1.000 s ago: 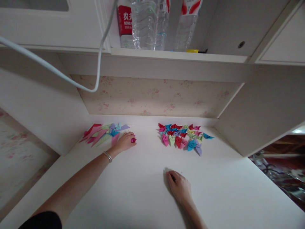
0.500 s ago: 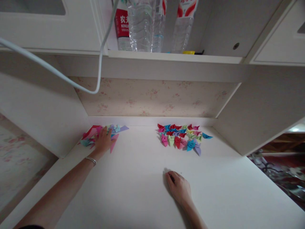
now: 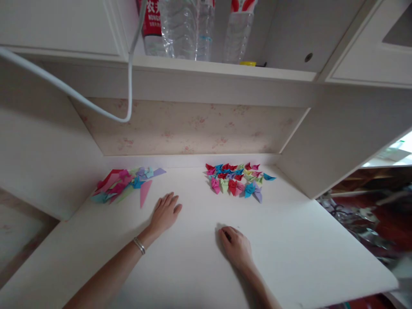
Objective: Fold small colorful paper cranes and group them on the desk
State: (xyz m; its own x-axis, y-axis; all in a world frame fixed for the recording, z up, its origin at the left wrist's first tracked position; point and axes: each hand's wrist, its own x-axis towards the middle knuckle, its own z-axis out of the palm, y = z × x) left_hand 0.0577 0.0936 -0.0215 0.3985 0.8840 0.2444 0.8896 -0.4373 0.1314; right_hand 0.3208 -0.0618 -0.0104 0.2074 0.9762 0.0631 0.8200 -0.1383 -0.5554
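My left hand [image 3: 165, 212] lies palm down over the white desktop, fingers stretched out and thumb apart, with nothing visible in it. Just beyond its fingertips to the left is a loose pile of coloured folded papers [image 3: 120, 183], with a pink pointed folded paper [image 3: 145, 193] at its near right side. My right hand [image 3: 237, 248] rests on the desk as a loose fist; a dark hollow shows at the thumb, and nothing can be seen in it. Behind it, folded paper pieces [image 3: 232, 187] in red, blue, green, pink and purple sit in rows.
Overhead, a shelf [image 3: 225, 68] holds several plastic bottles [image 3: 180, 32] and a yellow item [image 3: 247, 63]. A white cable [image 3: 128, 98] hangs at upper left. Side panels [image 3: 347, 137] flank the white desk [image 3: 193, 266]. Blurred clutter lies beyond the right edge.
My left hand has come off the left paper pile, moving right and nearer, and appears empty. The right hand stays put. The view has shifted slightly.
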